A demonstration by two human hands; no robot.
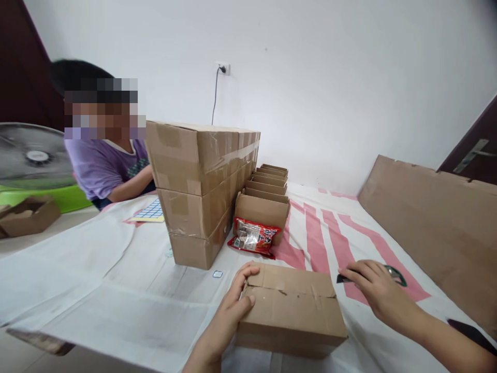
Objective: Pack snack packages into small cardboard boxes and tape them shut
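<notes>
A small closed cardboard box lies in front of me on a white cloth with red stripes. My left hand rests against the box's left end, fingers curled over its top edge. My right hand lies to the right of the box, fingers bent over a dark green-rimmed tool on the cloth; only part of the tool shows. A red snack packet lies just beyond the box.
A stack of three taped cartons stands ahead, with a row of open small boxes behind the packet. A large flat cardboard sheet leans at the right. Another person in a purple shirt sits at far left near a fan.
</notes>
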